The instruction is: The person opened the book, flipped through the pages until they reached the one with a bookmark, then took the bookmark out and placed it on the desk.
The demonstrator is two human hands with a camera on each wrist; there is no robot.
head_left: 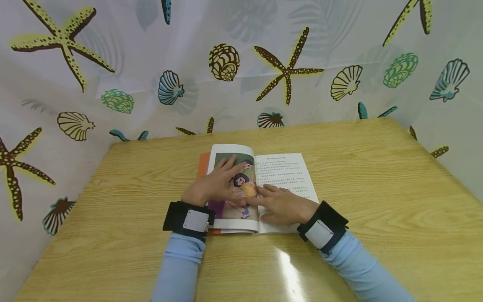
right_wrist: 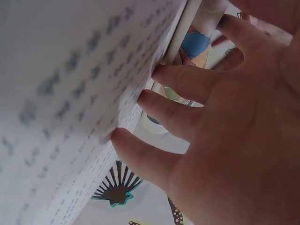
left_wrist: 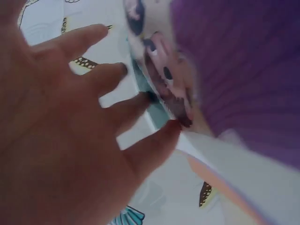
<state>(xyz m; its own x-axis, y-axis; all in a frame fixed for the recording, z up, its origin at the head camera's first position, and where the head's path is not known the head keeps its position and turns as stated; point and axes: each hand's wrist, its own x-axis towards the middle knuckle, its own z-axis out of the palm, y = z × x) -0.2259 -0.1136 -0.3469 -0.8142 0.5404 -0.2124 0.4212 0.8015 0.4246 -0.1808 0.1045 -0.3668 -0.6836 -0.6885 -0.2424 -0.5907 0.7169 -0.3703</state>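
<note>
A pale curtain [head_left: 241, 63] printed with starfish and shells hangs on three sides of my wooden worktop [head_left: 377, 188], and the open book [head_left: 281, 172] lies flat on it, about midway across and a little toward me. Everything else I place from that book.

My left hand [head_left: 215, 186] lies spread on the picture page [head_left: 230, 161], fingers straight and apart, palm down over the cartoon figure. My right hand [head_left: 281, 205] rests on the text page, on the book's right half, fingers loosely bent with their tips on the paper near the spine, the forefinger reaching across the gutter toward the left hand. Neither hand grips anything; both only press on the paper. The right wrist view shows my fingertips [right_wrist: 154, 101] against the printed lines, close to the fold.

To do this well, I judge the pressure should stay light and even, the left palm keeping the picture page down near the spine so it cannot spring up, and the right fingertips kept flat on the paper so as not to crease it.

An orange cover edge [head_left: 203, 161] shows just past the book's left side. A bright glare patch [head_left: 288, 268] sits on the worktop nearer to me than the book. Nothing stands between my hands and the pages.
</note>
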